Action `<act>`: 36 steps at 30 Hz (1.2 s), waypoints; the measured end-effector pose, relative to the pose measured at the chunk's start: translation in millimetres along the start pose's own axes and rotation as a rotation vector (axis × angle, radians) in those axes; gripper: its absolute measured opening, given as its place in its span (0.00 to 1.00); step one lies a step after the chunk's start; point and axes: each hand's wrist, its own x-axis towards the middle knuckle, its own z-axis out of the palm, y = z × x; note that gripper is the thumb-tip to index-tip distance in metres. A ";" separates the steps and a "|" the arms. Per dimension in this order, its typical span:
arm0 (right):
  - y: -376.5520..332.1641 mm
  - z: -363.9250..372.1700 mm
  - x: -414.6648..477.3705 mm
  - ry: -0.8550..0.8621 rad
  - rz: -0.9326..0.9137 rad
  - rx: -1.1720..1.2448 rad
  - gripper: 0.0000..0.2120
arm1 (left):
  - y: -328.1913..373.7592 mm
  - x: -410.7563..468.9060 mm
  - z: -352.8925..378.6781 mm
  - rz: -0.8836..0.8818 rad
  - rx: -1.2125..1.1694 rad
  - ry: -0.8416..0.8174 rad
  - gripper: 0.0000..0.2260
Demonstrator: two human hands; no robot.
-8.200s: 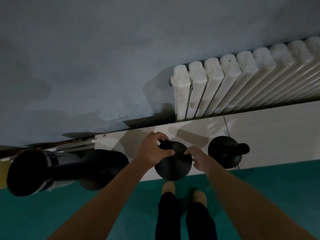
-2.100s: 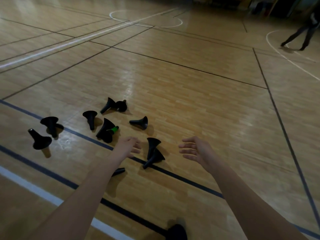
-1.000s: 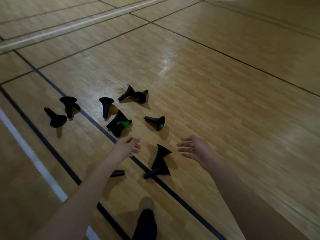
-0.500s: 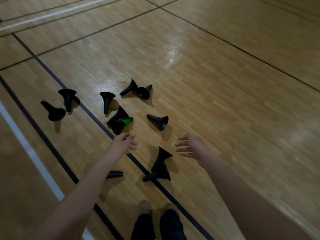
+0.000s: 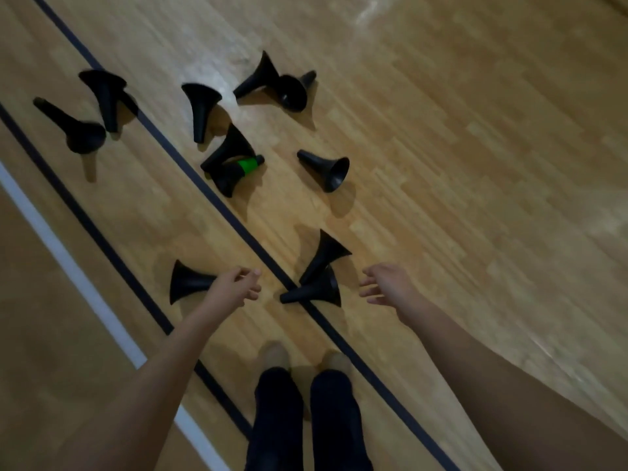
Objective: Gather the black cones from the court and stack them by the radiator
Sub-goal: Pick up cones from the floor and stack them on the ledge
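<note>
**Black cones lie scattered on court as empty hands reach in**

A person stands over a scatter of black cones [image 5: 202,107] on the wooden floor [image 5: 475,164]. None are stacked, most lie tipped on their sides, and no radiator is in sight. Both hands are empty. The left hand [image 5: 234,287], fingers loosely bent, hangs over the narrow end of a side-lying cone [image 5: 188,282] between the two dark court lines; whether it touches cannot be told. The right hand [image 5: 387,283], fingers spread, is just beside a crossed pair [image 5: 321,273] resting on the nearer dark line [image 5: 238,222].

The round cones look likely to roll if nudged rather than gripped, so a glancing touch could send one skidding across the polished boards. In the crossed pair one leans on the other, and lifting one carelessly would probably topple its partner. The person's shoes [image 5: 306,358] stand near that pair, so a step forward risks kicking it.

Farther off, a cone with a green band [image 5: 246,164] lies tangled with another, two more touch beyond it, a single cone [image 5: 326,168] lies apart, and two sit well to the left near the white line [image 5: 68,263]. Nothing blocks the nearest cones; the spread itself will likely mean several trips.
</note>
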 end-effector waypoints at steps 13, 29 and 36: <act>72.9 73.5 160.7 0.001 -0.017 -0.126 0.18 | -134.5 159.2 63.4 -0.133 0.071 0.047 0.14; 204.1 155.2 350.8 -0.065 0.032 -0.069 0.30 | -286.1 362.3 187.6 -0.351 -0.056 -0.113 0.24; 213.7 158.2 339.6 -0.060 -0.084 -0.054 0.36 | -295.0 368.7 198.6 -0.393 -0.395 -0.071 0.21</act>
